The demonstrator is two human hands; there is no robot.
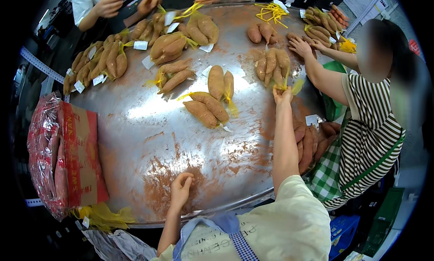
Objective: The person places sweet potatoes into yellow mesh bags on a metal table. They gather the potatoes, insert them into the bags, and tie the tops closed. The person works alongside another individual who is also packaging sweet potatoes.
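Note:
My right hand [283, 94] reaches across the metal table [135, 132] and grips the gathered neck of a yellow net bag of sweet potatoes [273, 62]. The loose end of the netting sticks out beside my fingers. Low over the near part of the table, my left hand [181, 189] is empty, loosely curved with the thumb apart. Between the hands and the far side lie a netted pair of sweet potatoes [206, 108], another netted pair [220, 82] behind it and a netted bunch [174, 76] to the left. White tags hang from several bags.
A red carton of sweet potatoes [81, 156] stands left, with yellow netting [105, 217] beside it. More netted bags [101, 61] line the far left. A co-worker's hands [301, 45] touch sweet potatoes at right; loose sweet potatoes [308, 142] lie nearer. Other people's hands [149, 1] work opposite. Yellow ties [271, 13] lie far right.

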